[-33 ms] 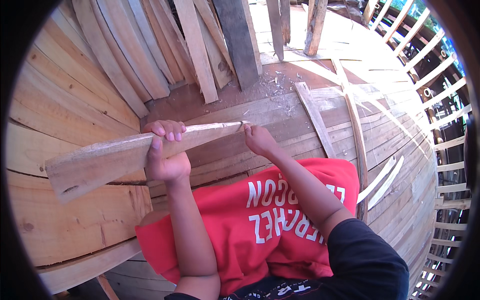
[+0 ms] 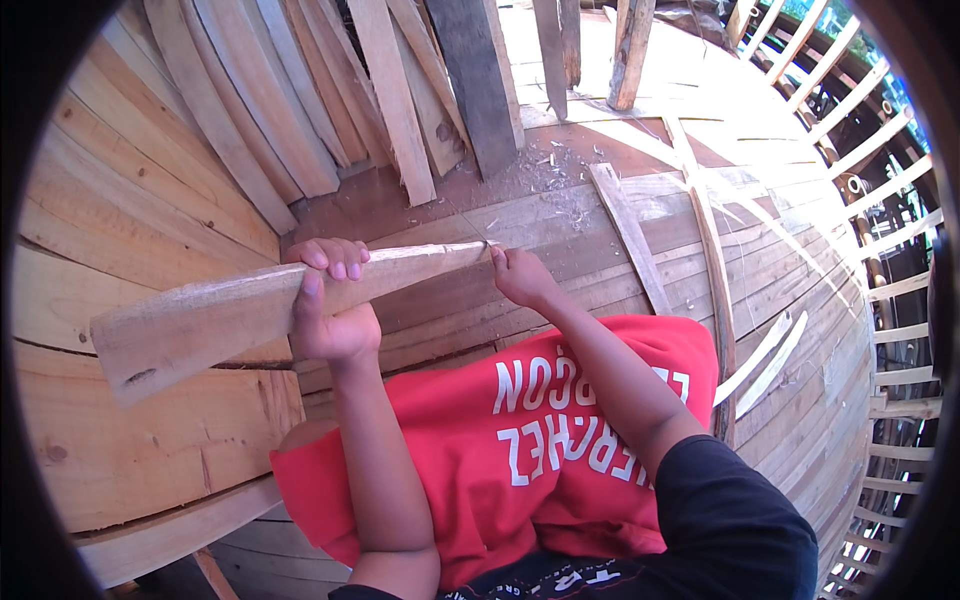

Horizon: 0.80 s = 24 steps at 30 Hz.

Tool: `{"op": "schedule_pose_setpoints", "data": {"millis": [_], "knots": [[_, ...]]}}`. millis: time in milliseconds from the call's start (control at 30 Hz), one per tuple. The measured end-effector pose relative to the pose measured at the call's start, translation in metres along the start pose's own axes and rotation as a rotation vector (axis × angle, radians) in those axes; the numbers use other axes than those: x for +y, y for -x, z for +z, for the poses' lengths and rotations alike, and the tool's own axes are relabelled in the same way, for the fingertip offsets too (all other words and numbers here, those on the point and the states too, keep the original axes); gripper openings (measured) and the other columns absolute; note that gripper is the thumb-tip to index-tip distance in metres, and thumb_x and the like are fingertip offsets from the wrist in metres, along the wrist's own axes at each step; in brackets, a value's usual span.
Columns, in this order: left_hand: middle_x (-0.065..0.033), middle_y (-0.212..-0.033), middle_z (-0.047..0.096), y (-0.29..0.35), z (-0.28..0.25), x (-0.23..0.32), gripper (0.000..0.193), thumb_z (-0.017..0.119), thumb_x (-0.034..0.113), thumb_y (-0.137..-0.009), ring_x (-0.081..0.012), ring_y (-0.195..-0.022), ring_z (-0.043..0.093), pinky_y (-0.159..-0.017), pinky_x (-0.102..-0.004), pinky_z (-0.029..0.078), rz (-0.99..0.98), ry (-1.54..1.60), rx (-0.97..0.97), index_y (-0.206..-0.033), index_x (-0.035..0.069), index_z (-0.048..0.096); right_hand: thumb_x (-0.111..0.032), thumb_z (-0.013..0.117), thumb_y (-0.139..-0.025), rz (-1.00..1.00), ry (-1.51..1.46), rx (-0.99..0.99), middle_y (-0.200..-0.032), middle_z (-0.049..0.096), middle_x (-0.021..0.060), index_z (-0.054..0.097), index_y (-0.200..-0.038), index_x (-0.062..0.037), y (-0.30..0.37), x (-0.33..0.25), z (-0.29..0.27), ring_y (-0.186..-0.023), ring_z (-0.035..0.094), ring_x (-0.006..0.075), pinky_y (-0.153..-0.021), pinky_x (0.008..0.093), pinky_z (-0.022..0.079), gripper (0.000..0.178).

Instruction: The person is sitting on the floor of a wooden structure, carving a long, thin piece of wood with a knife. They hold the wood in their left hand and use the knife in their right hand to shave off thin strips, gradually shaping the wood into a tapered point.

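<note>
A long wooden board [image 2: 210,320] lies across in front of me, broad at the left and tapering to a narrow tip at the right. My left hand [image 2: 335,305] grips it near the middle, thumb on the near face and fingers over the top edge. At the tip, my right hand [image 2: 522,277] is closed in a pinch. A thin dark line [image 2: 468,222], like a wire or string, runs up and left from the tip beside those fingers. What the right fingers hold is too small to make out. Red clothing [image 2: 450,420] with white lettering covers my lap.
Upright planks [image 2: 250,100] lean at the back left, next to a dark post [image 2: 475,90]. Wood shavings [image 2: 570,205] litter the plank floor [image 2: 630,240]. Loose strips [image 2: 632,240] lie across it on the right, and pale curved pieces [image 2: 770,365] sit farther right. Light slats [image 2: 890,190] line the right edge.
My right hand has shifted very slightly to the right at the board's tip. A thin dark line now shows above the tip. The left hand and board look still.
</note>
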<state>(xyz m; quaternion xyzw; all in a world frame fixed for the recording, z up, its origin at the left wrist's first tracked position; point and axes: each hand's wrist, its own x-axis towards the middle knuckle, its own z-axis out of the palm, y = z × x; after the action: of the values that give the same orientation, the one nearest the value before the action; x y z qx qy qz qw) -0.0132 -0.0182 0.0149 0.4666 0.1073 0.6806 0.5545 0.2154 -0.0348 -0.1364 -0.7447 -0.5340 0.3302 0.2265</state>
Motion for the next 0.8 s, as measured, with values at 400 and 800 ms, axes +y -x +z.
{"op": "schedule_pose_setpoints", "data": {"millis": [400, 800], "knots": [[-0.0003, -0.077, 0.043, -0.001, 0.000, 0.001, 0.018, 0.056, 0.028, -0.084, -0.0154, -0.074, 0.042, -0.079, -0.0361, 0.036, -0.022, -0.007, 0.008, -0.091, 0.013, 0.048, -0.038, 0.033, -0.102, 0.164, 0.098, -0.017, -0.099, 0.063, 0.0355, 0.065, -0.098, 0.0099, 0.000, 0.010, 0.001, -0.101, 0.060, 0.0495, -0.092, 0.0539, 0.046, 0.058], [-0.0002, -0.076, 0.045, 0.003, -0.009, 0.007, 0.020, 0.058, 0.029, -0.083, -0.0156, -0.074, 0.043, -0.079, -0.0365, 0.035, -0.008, -0.044, -0.013, -0.090, 0.013, 0.048, -0.043, 0.038, -0.100, 0.072, -0.068, -0.034, -0.094, 0.063, 0.0353, 0.064, -0.093, 0.0082, 0.012, -0.033, 0.001, -0.093, 0.061, 0.0495, -0.086, 0.0521, 0.047, 0.058]]}}
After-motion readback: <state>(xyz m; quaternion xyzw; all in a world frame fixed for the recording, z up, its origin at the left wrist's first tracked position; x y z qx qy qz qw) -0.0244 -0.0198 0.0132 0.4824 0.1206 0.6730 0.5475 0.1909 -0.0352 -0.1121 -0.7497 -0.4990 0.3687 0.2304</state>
